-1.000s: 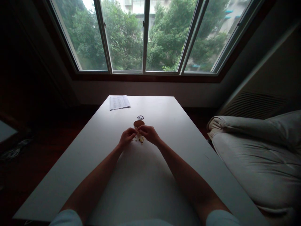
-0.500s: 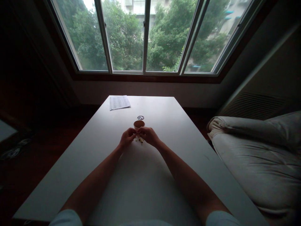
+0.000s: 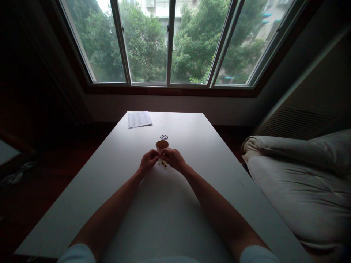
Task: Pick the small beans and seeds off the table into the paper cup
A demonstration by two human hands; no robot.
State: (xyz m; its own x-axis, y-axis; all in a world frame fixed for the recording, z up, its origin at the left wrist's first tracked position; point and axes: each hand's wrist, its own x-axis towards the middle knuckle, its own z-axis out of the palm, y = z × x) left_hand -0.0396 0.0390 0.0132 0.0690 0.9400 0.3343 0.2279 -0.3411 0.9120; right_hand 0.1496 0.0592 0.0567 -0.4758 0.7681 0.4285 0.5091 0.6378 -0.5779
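Note:
My left hand (image 3: 148,161) and my right hand (image 3: 173,159) meet over the middle of the white table (image 3: 192,190), fingers curled and pinched together on a small item I cannot make out. Small yellowish bits (image 3: 163,164) lie on the table just below the fingertips. A small brown cup (image 3: 162,145) stands upright right behind the hands, almost touching the fingertips. A little round dark lid (image 3: 163,137) lies flat behind the cup.
A printed sheet of paper (image 3: 139,119) lies at the table's far left corner. A pale cushioned sofa (image 3: 301,182) sits close to the table's right edge. A wide window (image 3: 170,42) fills the far wall. The floor to the left is dark.
Both hands stay by the cup. The right hand has shifted slightly toward me and the fingers have closed tighter together.

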